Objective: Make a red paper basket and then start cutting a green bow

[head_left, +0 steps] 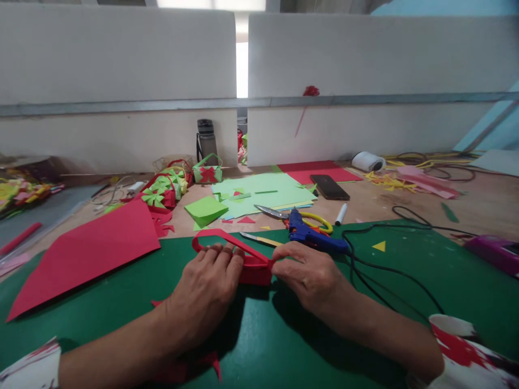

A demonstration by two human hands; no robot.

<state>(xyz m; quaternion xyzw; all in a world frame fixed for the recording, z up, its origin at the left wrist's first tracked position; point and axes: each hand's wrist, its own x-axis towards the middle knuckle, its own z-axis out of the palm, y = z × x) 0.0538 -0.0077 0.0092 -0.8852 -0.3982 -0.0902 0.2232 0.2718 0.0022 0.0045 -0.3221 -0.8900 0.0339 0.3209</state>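
Note:
A small red paper basket point(255, 274) with a looped strip handle stands on the green cutting mat point(324, 346). My left hand point(213, 278) is closed over its left side, hiding much of that end. At the right end, my right hand point(308, 275) pinches the corner where the handle meets the body. Just behind the basket lie a craft knife point(261, 239), a blue glue gun point(310, 235) and scissors with yellow handles point(320, 220). Red paper scraps point(213, 364) lie near my left forearm.
A large red paper sheet point(93, 251) covers the left of the mat. Green sheets point(263, 189), a phone point(329, 187), a white marker point(341, 214) and a finished green basket point(207, 172) sit farther back. The glue gun's black cable point(389, 265) loops across the right. A bottle point(206, 143) stands by the partition.

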